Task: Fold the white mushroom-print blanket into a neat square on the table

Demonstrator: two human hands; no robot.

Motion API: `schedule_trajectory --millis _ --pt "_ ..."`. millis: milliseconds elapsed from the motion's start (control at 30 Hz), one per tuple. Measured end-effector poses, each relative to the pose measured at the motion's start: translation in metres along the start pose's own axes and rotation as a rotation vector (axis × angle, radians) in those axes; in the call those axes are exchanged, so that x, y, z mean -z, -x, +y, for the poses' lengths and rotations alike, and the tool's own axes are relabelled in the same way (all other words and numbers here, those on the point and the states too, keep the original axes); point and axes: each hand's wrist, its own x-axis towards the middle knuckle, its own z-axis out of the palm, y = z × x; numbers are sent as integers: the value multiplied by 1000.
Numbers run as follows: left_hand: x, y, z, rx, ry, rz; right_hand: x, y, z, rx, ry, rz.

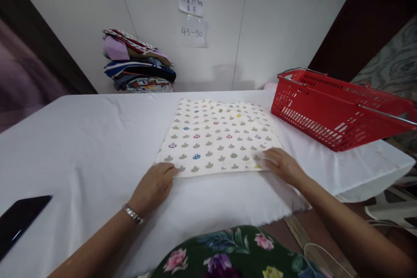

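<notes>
Cloth [219, 137]: printed, lying flat.
Left hand [154, 186]: pinches the cloth's near-left corner.
Right hand [282, 164]: spread flat on its near-right corner.
Basket [325, 108]: right of cloth.

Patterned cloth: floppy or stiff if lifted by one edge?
Probably floppy: the cloth lies thin and flat on the table, so it would drape. Likely light. Pushed, it may bunch; left hand and right hand touch its near edge.
</notes>
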Motion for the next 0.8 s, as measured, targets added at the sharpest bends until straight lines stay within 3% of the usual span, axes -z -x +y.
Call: schedule_trajectory --millis 67,167,367,533,667,733,800 --pt "-5 -2 0 -57 57 33 -5 -3 -15 130 -110 -72" --pt "-7 4 -8 -77 91 73 -8 -2 -19 163 -168 -62" --pt "-12 25 -39 -21 27 103 -1 19 15 239 -98 -12" --pt "-13 16 -35 44 15 76 -5 29 39 305 -47 41" --pt "6 0 -41 70 1 84 -5 20 44 214 37 132" --pt "25 -6 -63 86 -41 125 -3 13 28 194 68 108" --pt "44 -10 -95 178 -140 209 -3 7 -3 232 50 44"
